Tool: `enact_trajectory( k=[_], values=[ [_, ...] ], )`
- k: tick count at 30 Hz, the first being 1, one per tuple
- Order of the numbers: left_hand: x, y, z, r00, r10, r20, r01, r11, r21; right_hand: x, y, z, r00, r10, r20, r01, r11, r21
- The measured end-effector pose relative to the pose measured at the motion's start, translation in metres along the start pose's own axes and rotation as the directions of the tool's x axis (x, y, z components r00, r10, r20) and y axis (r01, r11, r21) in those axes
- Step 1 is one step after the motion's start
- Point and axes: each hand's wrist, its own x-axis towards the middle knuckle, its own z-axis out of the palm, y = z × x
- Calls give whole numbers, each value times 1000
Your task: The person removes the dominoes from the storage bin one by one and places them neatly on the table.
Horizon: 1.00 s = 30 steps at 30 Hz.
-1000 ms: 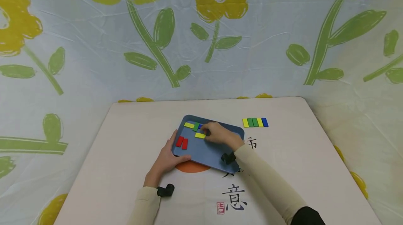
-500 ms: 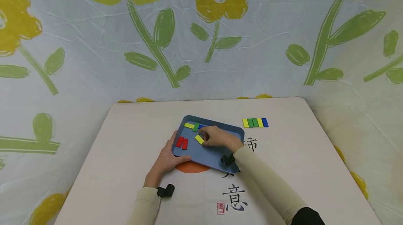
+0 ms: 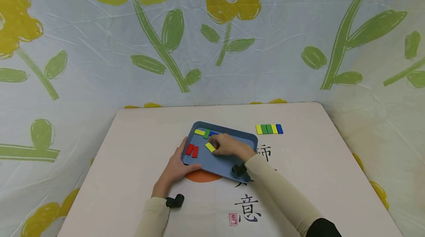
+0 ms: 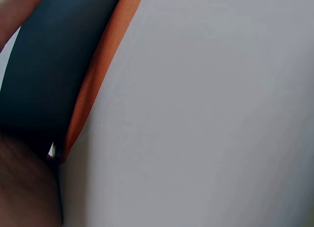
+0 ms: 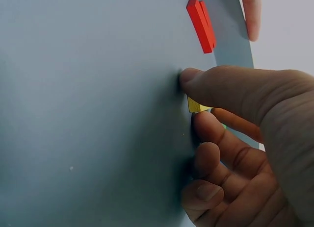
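My left hand holds the near left corner of a blue-grey tray, fingers along its left rim and thumb along the near rim. Over the tray's middle, the thumb and fingers of my right hand pinch a yellow block, which lies slanted; in the right wrist view its end shows beneath the thumb. Farther back in the tray are another yellow block, a green block and a partly hidden blue one. Two red blocks lie side by side near the left hand.
Right of the tray, on the pale table, a row of yellow, green and blue blocks lies side by side. An orange shape and black characters mark the tabletop cloth. A flowered curtain stands behind.
The yellow block under my right hand has turned from nearly level to slanted and shifted slightly toward the near side, the hand moving with it. The left hand stays on the tray.
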Motion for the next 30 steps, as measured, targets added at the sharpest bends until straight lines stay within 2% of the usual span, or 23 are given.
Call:
enact_trajectory(
  k=[8,14,20,26,30],
  values=[
    [1,0,1,1000,-3,3,3,1000,1,-2,3,-2,1000,-22,-17,23,999,27],
    [1,-2,1,1000,-12,9,12,1000,-1,-4,10,-8,999,9,-50,-8,1000,31],
    [0,1,-1,1000,-27,9,27,1000,14,-14,15,-26,995,57,-78,-50,995,87],
    [-1,3,-2,1000,-17,10,16,1000,15,-25,24,-46,989,61,-136,-50,995,83],
    [-1,2,-2,1000,-10,11,10,1000,11,-33,31,-60,983,105,-149,-93,992,85]
  ],
)
